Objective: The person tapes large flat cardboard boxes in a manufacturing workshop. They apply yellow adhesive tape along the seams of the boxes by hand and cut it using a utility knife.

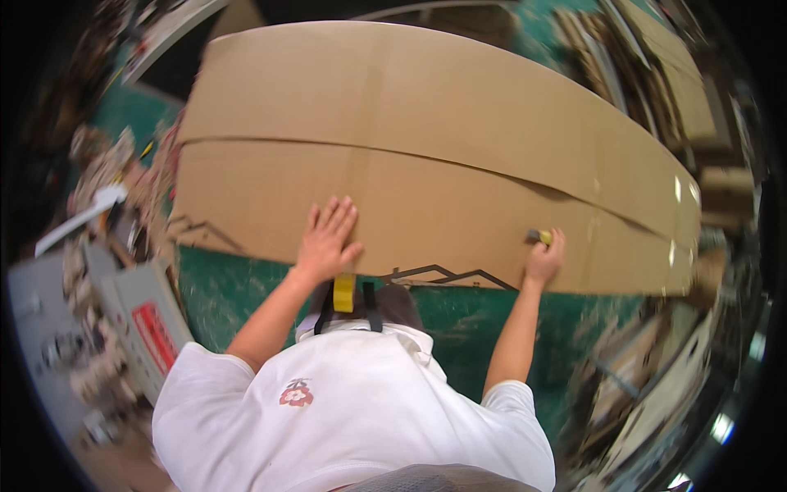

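Note:
A long brown cardboard box [270,176] lies across in front of me, its two top flaps meeting along a slightly gaping seam. My left hand [326,243] rests flat on the near flap, fingers stretched out and holding nothing. Over the same flap, farther right, my right hand [546,257] is closed round a small yellow-and-dark hand tool [538,237]; its exact kind is too small to make out. Shiny strips, apparently clear tape, catch light at the box's right end. Dark printed lines run along the near edge.
A yellow strip [343,293] hangs at my waist, close to the box. Green floor [221,295] shows beneath. Crumpled packing material [102,156] and a grey case with a red label [153,336] are at left. Stacked boards [639,74] stand at far right, more panels [648,369] nearer.

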Demonstrator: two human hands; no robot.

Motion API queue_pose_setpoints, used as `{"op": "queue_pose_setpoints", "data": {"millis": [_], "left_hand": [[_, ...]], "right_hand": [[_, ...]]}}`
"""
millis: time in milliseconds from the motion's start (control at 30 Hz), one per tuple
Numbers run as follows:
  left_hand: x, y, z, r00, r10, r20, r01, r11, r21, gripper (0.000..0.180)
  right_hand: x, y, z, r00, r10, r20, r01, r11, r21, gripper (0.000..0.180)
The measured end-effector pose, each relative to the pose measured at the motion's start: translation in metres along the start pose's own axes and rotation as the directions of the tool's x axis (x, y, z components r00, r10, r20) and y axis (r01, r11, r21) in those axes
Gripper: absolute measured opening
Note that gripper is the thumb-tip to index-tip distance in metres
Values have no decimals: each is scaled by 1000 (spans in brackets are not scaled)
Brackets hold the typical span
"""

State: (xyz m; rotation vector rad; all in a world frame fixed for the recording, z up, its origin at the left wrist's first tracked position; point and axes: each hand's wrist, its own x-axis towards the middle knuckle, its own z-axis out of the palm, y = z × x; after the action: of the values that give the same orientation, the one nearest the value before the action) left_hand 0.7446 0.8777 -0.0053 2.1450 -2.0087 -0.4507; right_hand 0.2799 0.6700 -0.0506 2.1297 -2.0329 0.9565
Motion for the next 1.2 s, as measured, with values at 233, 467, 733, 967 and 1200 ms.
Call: {"op": "queue_pose_setpoints", "data": {"millis": [233,467,733,967,1200], "left_hand": [[-135,49,100,527,-821,-221,583,538,-609,42],[-104,61,115,414,-906,89,748,283,-600,72],[-106,50,120,327,-899,292,875,171,-453,102],[-154,35,112,775,-525,351,343,-117,-932,71],[-190,-20,116,804,-511,304,550,445,-707,43]], "right_hand": [[-1,-21,-11,966,-189,177,161,974,161,24],[-35,-58,-20,887,-299,352,126,890,437,22],[-134,-215,-60,475,-852,221,480,461,746,25],[-175,-291,-56,246,-948,201,771,317,552,15],[-218,-307,-44,273,-785,556,794,510,330,13]]}}
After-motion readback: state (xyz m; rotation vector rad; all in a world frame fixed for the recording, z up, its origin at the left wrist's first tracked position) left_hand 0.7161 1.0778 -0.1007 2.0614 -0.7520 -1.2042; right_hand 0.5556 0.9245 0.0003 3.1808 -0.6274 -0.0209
